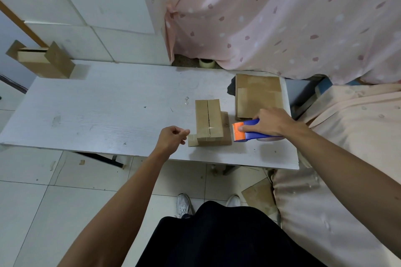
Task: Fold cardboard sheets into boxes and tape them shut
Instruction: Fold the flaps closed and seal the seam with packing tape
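Right hand [273, 121] grips tape dispenser [249, 133] just right of folded box [209, 121]. Left hand [173, 137], just left of box: fingers curled, apparently pinching clear tape [209, 128].

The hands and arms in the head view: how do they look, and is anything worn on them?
No sleeve shows: the left arm and the right arm are bare up to the picture's edge. The left hand and the right hand wear no gloves; I see no watch, ring or bracelet.
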